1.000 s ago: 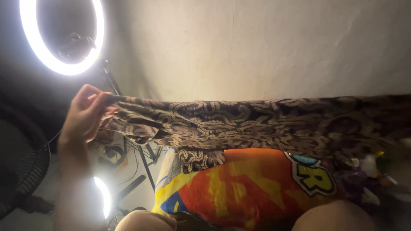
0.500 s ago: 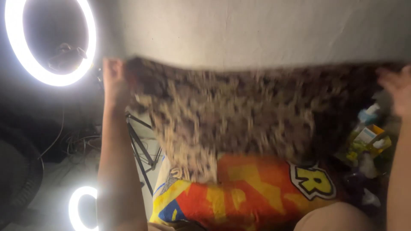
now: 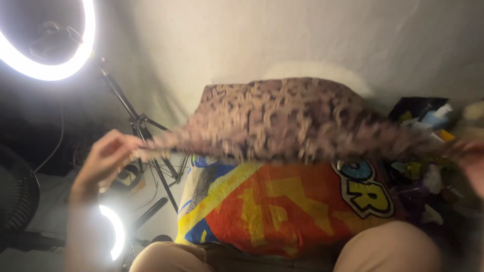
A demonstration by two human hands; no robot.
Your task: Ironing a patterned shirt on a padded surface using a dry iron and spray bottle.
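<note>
Patterned cloth (image 3: 287, 118) spread between two hands, above a bright blanket.

Left hand (image 3: 103, 163) is pinching the cloth's left corner, its grip closing on the edge with thumb and fingers; the right hand (image 3: 471, 161) is showing only partly at the right border, blurred, touching the cloth's far end, and I cannot tell whether its grip is closing on it. Brown and tan, the cloth is billowing up in the middle, blurred, in front of a pale wall (image 3: 302, 35). Under it an orange, yellow and blue blanket (image 3: 267, 206) is lying across the person's knees (image 3: 388, 249). Bottles and small packets (image 3: 428, 151) are crowding just beside the cloth's right end. Two ring lights (image 3: 45, 70) are glowing on a stand (image 3: 136, 121) to the left.
</note>
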